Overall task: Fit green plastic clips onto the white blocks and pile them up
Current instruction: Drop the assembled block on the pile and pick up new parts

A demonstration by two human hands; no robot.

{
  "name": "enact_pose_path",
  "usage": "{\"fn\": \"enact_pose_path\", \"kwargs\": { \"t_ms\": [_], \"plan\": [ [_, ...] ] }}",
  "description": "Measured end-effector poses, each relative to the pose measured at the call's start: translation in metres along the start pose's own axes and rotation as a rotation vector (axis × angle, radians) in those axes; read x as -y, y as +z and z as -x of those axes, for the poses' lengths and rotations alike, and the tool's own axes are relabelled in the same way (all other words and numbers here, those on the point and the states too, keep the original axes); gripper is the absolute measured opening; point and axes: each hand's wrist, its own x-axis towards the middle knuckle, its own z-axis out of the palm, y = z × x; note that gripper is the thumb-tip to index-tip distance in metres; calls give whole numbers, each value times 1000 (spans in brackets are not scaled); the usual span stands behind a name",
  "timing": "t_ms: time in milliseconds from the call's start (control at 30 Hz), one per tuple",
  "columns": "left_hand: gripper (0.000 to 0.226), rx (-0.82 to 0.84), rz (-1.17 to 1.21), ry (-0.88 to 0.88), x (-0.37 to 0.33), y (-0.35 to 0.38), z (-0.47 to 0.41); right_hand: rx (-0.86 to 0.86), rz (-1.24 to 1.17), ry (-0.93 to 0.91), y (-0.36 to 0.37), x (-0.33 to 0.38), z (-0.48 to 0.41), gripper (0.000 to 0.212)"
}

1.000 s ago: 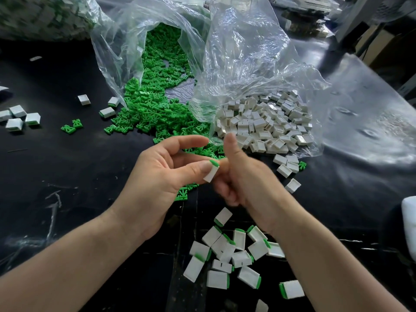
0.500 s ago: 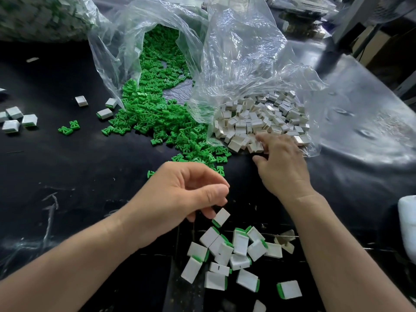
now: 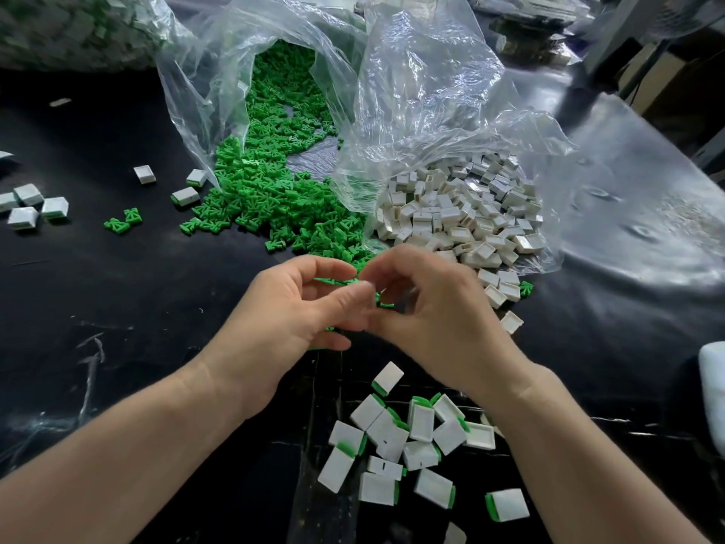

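Observation:
My left hand (image 3: 290,312) and my right hand (image 3: 435,320) meet over the black table, fingertips touching. The left thumb and forefinger pinch a green clip (image 3: 333,281). The right fingers curl round a small white block (image 3: 408,295), mostly hidden and blurred. Behind the hands a heap of loose green clips (image 3: 270,190) spills from a clear bag. To its right, a heap of bare white blocks (image 3: 459,214) lies in a second bag. Near me lies a loose pile of blocks fitted with clips (image 3: 392,445).
The clear plastic bags (image 3: 412,92) stand crumpled at the back. Several stray blocks (image 3: 31,202) and two green clips (image 3: 123,221) lie at the left. A white object (image 3: 714,386) sits at the right edge. A few white blocks (image 3: 502,288) lie beside my right hand.
My left hand dropped the finished block on the near pile and came up with a green clip. My right hand reached into the white blocks, then drew back to meet the left.

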Motion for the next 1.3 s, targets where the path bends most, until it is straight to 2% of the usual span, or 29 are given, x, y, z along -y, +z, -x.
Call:
{"fn": "enact_pose_path", "kwargs": {
  "t_ms": [67,133,233,300,400,600,667,767,833,900,1100,1300],
  "plan": [
    [23,-15,-6,11,0,-1,0,92,-13,-17,0,0,0,35],
    [15,-50,6,12,1,-2,-2,124,-2,41,-3,-5,-2,40],
    [18,-56,23,19,1,-4,-2,23,105,155,-6,-15,-5,32],
    [22,-39,22,38,2,-4,-2,26,242,183,-3,-19,-6,31],
    [25,-6,33,67,2,-3,-1,91,366,197,2,-23,-8,33],
    [24,-3,16,115,2,-2,0,72,451,144,3,-26,-9,23],
    [26,-27,22,116,2,-3,-1,37,395,164,1,-25,-9,22],
    [25,-27,108,73,1,-4,-2,-30,53,229,-1,-20,-8,16],
    [24,-2,157,40,1,-5,-3,-45,-147,256,-1,-14,-6,26],
    [23,18,154,26,1,-5,-3,-43,-251,268,0,-9,-4,28],
    [29,-4,185,22,-2,-5,-2,-37,-421,254,-2,0,-2,22],
    [28,17,103,24,-1,-5,-2,-23,-413,239,2,2,-1,22]
  ]
}}
